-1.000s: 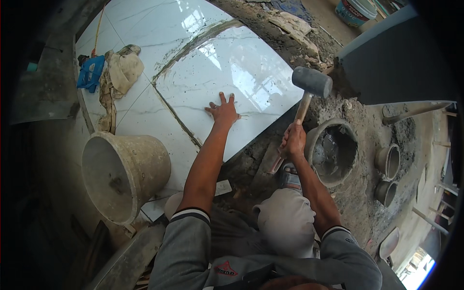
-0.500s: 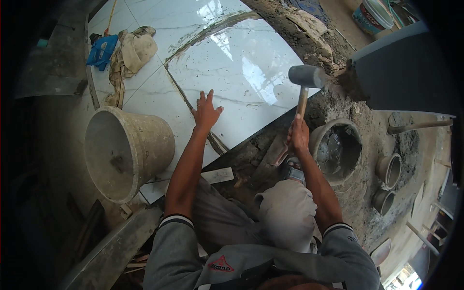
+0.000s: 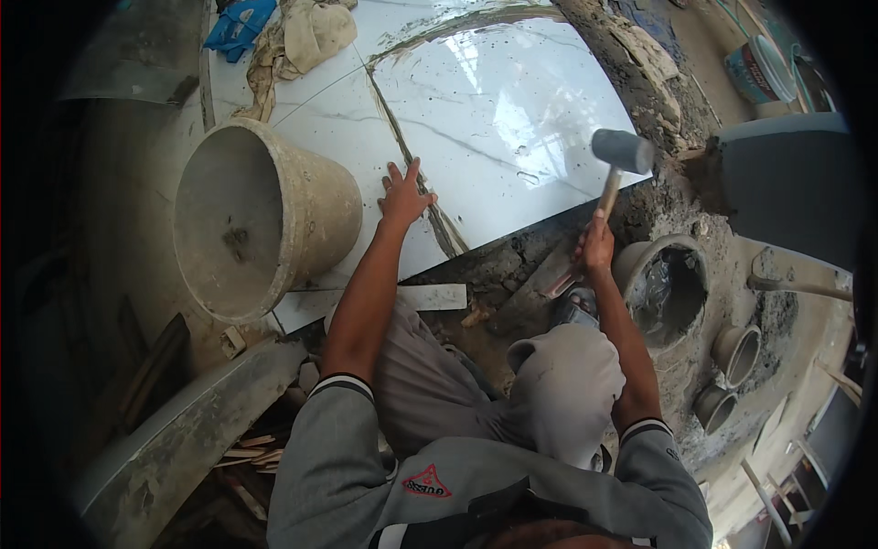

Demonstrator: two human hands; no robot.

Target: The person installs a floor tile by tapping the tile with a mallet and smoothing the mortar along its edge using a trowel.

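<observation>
Right hand (image 3: 596, 247) has its fingers clenched round the mallet (image 3: 615, 165) handle, head raised over the near right edge of the big white tile (image 3: 512, 119). Handle runs near-to-far, head pointing far-right. Left hand (image 3: 402, 194) lies flat, fingers released and spread, on the tile joint. Risk: a hard or off-centre blow could crack the tile edge or shift it off level.
</observation>
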